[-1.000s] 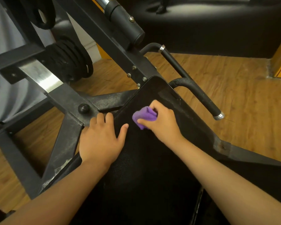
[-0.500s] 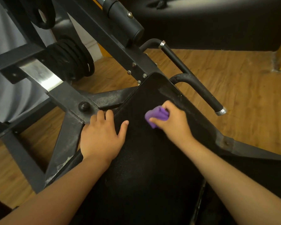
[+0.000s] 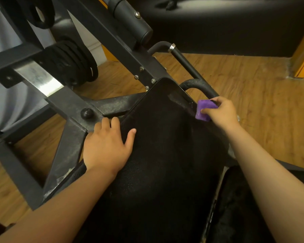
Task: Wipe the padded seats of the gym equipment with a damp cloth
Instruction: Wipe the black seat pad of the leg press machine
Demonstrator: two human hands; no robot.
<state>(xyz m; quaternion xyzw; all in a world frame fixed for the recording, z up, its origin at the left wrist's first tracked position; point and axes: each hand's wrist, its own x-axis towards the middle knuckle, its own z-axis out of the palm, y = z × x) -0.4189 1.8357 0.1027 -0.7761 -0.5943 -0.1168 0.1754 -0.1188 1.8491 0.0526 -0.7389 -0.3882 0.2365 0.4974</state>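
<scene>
**Purple cloth at the seat's right edge**

I've got both hands in view over the black padded seat [image 3: 165,146], which runs away from me down the middle of the picture. My right hand [image 3: 221,111] is out at the seat's right edge, near the far corner, fingers curled and pinching a bunched purple cloth [image 3: 204,110] between thumb and fingertips. The cloth sits right on that edge, touching the pad, just below the curved black handle bar [image 3: 197,85] that loops out beside it. Whether the fingers also touch the bar, I cannot tell.

My left hand [image 3: 105,146] is flat, palm down on the seat's left edge. The thumb is spread out onto the pad, and the fingers are straight and reach over toward the dark metal frame [image 3: 68,106]. It holds nothing, it's just pressing down.

On that frame there's a round black knob [image 3: 86,113] just beyond my left fingertips. Farther left, a stack of black weight plates [image 3: 72,64] hangs on a peg. A wooden floor [image 3: 261,102] shows on both sides of the machine. Across the top there's a large dark padded shape [image 3: 218,23], too dim for me to make out.
</scene>
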